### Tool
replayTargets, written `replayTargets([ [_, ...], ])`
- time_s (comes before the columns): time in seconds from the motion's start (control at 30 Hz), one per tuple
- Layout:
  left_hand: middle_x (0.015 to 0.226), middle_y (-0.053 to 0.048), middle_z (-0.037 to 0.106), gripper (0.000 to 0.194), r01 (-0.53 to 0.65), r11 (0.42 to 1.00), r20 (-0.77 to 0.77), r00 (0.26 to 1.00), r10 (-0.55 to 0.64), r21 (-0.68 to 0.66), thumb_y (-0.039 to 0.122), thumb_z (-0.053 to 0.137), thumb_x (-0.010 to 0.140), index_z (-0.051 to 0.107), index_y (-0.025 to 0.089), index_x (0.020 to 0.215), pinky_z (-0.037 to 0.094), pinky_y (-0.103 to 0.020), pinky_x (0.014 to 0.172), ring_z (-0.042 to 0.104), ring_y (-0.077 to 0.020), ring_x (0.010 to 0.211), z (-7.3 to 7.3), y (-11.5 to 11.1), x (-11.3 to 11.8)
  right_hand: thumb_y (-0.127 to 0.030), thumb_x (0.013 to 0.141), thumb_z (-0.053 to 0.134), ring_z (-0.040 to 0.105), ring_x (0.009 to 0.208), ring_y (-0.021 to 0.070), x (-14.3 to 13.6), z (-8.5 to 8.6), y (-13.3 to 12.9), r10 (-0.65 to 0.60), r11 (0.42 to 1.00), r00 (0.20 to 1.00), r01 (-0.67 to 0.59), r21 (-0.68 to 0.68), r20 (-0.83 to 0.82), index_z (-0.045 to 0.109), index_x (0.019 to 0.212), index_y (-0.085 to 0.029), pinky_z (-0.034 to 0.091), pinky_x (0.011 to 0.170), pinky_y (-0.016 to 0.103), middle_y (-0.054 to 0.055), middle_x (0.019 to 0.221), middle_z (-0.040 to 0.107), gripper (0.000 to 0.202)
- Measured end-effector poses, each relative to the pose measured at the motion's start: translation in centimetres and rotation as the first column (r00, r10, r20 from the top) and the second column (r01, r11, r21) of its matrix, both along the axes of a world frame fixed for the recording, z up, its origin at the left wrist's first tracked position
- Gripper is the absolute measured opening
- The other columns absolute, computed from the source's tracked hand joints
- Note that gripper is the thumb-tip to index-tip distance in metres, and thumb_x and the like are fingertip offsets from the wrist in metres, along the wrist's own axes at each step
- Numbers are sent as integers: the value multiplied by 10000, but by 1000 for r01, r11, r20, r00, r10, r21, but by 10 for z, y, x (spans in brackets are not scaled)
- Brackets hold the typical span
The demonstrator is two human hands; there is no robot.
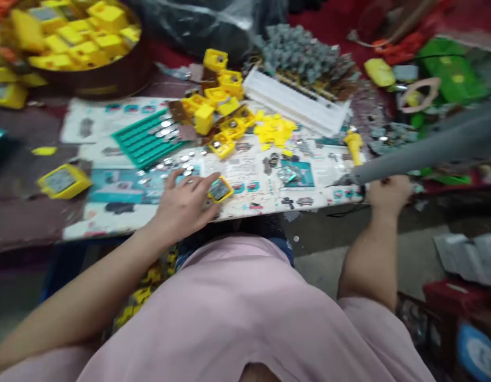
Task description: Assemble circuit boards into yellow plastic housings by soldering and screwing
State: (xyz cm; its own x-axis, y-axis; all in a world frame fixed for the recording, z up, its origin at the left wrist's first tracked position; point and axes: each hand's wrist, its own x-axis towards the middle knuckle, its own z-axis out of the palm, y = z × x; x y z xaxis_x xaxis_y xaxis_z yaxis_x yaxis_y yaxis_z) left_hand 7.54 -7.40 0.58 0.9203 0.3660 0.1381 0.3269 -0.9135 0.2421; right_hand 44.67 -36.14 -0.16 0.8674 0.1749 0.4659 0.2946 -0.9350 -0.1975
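Observation:
My left hand (185, 204) is at the front edge of the table, with its thumb and index finger on a small yellow plastic case (220, 189) that has a grey face. Its other fingers lie bent near several shiny round metal discs (187, 159). Over to the right, my right hand (388, 193) is curled closed at the table edge, just below a long grey tube (420, 143). What those fingers hold, if anything, is hidden. Behind my left hand lies a green ribbed tray (144, 139) with metal discs on it, beside a cluster of open yellow cases (221, 101).
A brown round tub (97, 85) full of yellow cases stands at the back left. Another yellow case (64, 181) lies on the left. Flat yellow pieces (274, 130) sit mid-table, near a white tray (296, 101) and piled grey parts (304, 53). The grey tube crosses the right side.

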Motion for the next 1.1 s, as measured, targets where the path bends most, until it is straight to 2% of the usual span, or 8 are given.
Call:
replayTargets([
  [0.3, 1146, -213, 718, 591, 67, 991, 44, 996, -73, 119, 505, 310, 971, 495, 124, 1383, 427, -608, 1063, 706, -387, 1066, -14, 8, 2, -283, 798, 522, 601, 958, 238, -9, 17, 8, 179, 962, 977, -151, 225, -111, 683, 954, -184, 496, 863, 395, 117, 951, 667, 245],
  [0.4, 1286, -187, 678, 524, 40, 996, 8, 999, -41, 84, 433, 421, 973, 445, 138, 1405, 425, -576, 1091, 655, -344, 1191, -6, -1, 3, -331, 863, 468, 646, 1061, 222, -35, 47, 12, 509, 740, 857, -386, 551, -83, 612, 1192, -290, 526, 891, 413, 86, 1086, 681, 361],
  [0.5, 1266, -156, 691, 567, -26, 999, -8, 1000, 26, -19, 413, 506, 941, 426, 152, 1438, 383, -558, 1126, 634, -326, 1205, -5, -5, 7, -496, 801, 641, 588, 1314, 227, -50, 67, 20, 884, 236, 467, -458, 857, 6, 627, 1213, -503, 478, 1012, 480, 6, 1346, 640, 413],
  [0.63, 1182, -130, 717, 591, -81, 995, 18, 996, 83, -60, 441, 548, 926, 451, 168, 1441, 334, -552, 1146, 634, -323, 1171, -8, -6, 10, -482, 588, 899, 619, 1282, 274, -59, 69, 32, 917, 253, 396, -502, 827, -40, 617, 1273, -503, 445, 1075, 530, 47, 1348, 659, 741],
  [0.77, 1098, -157, 725, 526, -47, 993, 84, 996, 38, 108, 452, 504, 968, 506, 152, 1400, 348, -582, 1115, 668, -332, 1076, -3, -10, 10, -447, 635, 889, 735, 798, 224, -77, 67, 38, 857, 216, 505, -535, 817, 105, 735, 897, -326, 586, 779, 440, 32, 811, 713, 327],
  [0.83, 1036, -167, 731, 508, -4, 974, 102, 995, -20, 226, 463, 498, 972, 528, 150, 1372, 377, -610, 1070, 682, -337, 1000, -3, -9, 14, -482, 577, 906, 677, 608, 195, -90, 68, 50, 861, 207, 492, -567, 798, 126, 718, 987, -311, 588, 598, 382, 8, 729, 689, 483],
  [1.03, 1148, -186, 708, 517, 74, 943, 188, 972, -142, 325, 492, 542, 938, 537, 181, 1352, 377, -667, 1057, 652, -374, 1100, 6, 0, 32, -629, 699, 760, 724, 831, 217, -123, 76, 119, 970, 135, 242, -386, 912, -41, 677, 1054, -276, 625, 770, 425, 44, 971, 735, 508],
  [1.1, 1311, -187, 648, 506, 110, 963, 268, 947, -177, 245, 443, 527, 952, 486, 209, 1399, 408, -625, 1071, 610, -363, 1214, 19, 3, 39, -626, 700, 766, 703, 737, 197, -135, 74, 142, 945, 204, 311, -331, 921, -98, 671, 908, -250, 610, 733, 397, 35, 874, 733, 441],
])
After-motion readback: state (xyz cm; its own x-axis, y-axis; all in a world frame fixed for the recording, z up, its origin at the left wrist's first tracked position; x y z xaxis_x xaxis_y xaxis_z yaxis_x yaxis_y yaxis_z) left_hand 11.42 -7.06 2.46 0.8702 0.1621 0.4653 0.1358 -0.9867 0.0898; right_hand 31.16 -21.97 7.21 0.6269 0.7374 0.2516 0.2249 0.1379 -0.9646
